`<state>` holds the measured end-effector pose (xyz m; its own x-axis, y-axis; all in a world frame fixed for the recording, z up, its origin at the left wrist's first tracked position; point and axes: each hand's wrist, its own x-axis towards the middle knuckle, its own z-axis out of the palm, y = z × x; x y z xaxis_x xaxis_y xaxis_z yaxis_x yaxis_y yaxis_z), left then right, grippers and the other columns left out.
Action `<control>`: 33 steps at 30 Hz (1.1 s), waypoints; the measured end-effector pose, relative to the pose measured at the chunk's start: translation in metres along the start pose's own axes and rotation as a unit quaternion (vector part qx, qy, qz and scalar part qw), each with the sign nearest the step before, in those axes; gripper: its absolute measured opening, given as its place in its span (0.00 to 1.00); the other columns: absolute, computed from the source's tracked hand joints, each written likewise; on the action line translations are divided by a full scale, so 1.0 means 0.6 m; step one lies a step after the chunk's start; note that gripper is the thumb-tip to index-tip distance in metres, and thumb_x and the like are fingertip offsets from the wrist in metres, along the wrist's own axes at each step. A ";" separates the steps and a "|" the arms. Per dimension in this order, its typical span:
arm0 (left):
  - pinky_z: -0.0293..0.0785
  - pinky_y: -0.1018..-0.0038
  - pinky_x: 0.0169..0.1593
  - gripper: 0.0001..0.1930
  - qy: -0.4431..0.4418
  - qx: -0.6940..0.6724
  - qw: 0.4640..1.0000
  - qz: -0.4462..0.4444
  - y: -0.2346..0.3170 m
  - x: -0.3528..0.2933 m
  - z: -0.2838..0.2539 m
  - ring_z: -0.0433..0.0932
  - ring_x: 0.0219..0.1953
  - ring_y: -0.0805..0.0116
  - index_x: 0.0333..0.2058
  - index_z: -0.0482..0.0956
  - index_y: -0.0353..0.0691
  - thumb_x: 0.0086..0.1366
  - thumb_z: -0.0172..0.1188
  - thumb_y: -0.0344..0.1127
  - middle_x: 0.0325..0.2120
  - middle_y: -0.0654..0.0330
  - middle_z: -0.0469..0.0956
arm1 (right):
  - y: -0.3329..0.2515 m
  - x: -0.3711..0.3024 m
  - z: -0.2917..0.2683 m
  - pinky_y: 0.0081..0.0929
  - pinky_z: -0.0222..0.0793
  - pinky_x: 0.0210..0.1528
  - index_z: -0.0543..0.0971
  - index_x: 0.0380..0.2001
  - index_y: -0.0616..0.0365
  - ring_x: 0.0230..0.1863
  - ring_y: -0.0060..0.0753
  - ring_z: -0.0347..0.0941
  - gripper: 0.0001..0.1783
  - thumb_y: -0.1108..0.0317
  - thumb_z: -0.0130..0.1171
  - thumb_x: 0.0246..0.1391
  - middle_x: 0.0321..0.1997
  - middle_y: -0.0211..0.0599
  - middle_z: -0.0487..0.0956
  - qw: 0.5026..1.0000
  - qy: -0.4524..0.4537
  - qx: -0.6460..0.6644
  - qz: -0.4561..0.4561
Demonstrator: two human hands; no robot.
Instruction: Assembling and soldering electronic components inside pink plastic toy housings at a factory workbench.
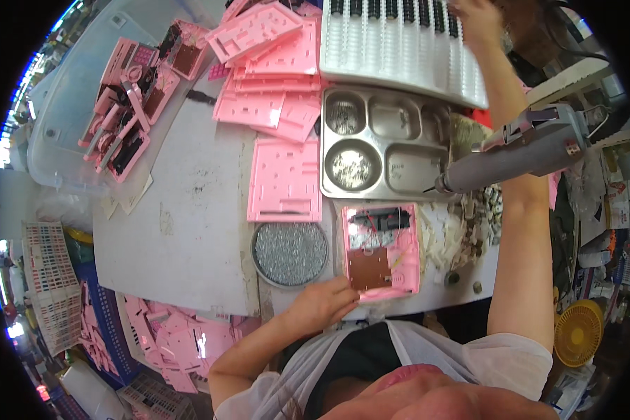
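Note:
An open pink plastic case lies in front of me, with a brown circuit board, a black part and thin wires inside. At its near left corner is my left hand, fingers curled together against the edge. My right arm stretches far forward. My right hand is over the far right of a white ribbed tray that bears a row of black cylindrical parts; its fingers are blurred and partly cut off by the picture's edge.
A round dish of small metal screws and a steel compartment tray stand nearby. A grey electric screwdriver hangs over my right arm. Pink panels are stacked behind; a clear bin holds pink assemblies at left.

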<state>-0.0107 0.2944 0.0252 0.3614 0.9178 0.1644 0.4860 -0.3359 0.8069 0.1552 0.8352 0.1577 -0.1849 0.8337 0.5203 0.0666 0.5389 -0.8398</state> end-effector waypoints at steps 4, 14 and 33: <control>0.78 0.64 0.34 0.08 -0.012 0.045 0.999 -0.010 0.002 0.001 0.005 0.81 0.33 0.53 0.36 0.81 0.41 0.59 0.68 0.33 0.35 0.55 0.78 | -0.115 -0.210 -0.262 0.28 0.70 0.50 0.81 0.46 0.59 0.45 0.29 0.75 0.13 0.66 0.64 0.59 0.42 0.32 0.82 0.994 -0.001 -0.088 -0.065; 0.74 0.65 0.31 0.08 0.008 0.031 0.999 -0.017 0.014 0.009 -0.002 0.78 0.28 0.56 0.36 0.81 0.39 0.58 0.69 0.30 0.27 0.57 0.76 | -0.249 -0.735 -0.063 0.30 0.69 0.43 0.83 0.34 0.58 0.38 0.34 0.73 0.10 0.72 0.70 0.46 0.35 0.35 0.80 0.946 -0.253 -0.177 0.096; 0.74 0.64 0.32 0.10 -0.051 0.046 0.996 -0.052 0.036 0.017 -0.020 0.78 0.28 0.57 0.38 0.82 0.39 0.58 0.69 0.33 0.28 0.56 0.76 | -0.203 -0.681 -0.089 0.34 0.72 0.40 0.83 0.34 0.54 0.36 0.40 0.74 0.12 0.63 0.70 0.46 0.38 0.34 0.82 0.936 -0.260 -0.237 0.016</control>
<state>-0.0061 0.2991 0.0514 0.3821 0.9239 0.0209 0.5933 -0.2626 0.7609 0.2749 0.4352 0.0556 -0.6201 0.7448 0.2465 0.4850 0.6109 -0.6257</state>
